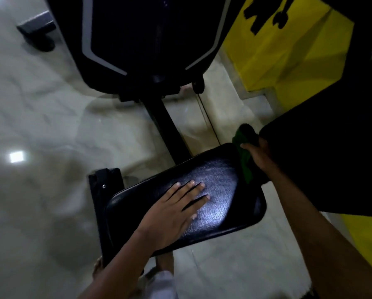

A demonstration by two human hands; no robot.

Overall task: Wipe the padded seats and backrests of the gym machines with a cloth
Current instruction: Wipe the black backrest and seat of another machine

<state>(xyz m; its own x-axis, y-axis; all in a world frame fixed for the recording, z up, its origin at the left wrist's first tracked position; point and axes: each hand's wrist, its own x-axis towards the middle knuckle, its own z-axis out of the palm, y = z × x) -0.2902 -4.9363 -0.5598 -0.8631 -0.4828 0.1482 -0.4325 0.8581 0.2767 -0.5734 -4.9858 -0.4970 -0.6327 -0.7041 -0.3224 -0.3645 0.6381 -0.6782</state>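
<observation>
A black padded seat [219, 180] of an exercise machine lies in the lower middle of the head view, its surface shiny. My left hand [176, 208] rests flat on the seat with straight, spread fingers. My right hand [258, 154] grips a green cloth [244, 160] at the seat's far right corner, where the seat meets a large black padded backrest [331, 147]. The cloth hangs down over the seat's edge, and part of it is bunched in the fingers.
The machine's black housing [150, 39] with grey trim stands ahead, joined to the seat by a black rail [167, 130]. A black frame bracket [103, 190] sits left of the seat. A yellow wall [288, 61] is at the right. The floor [40, 126] is pale, glossy marble.
</observation>
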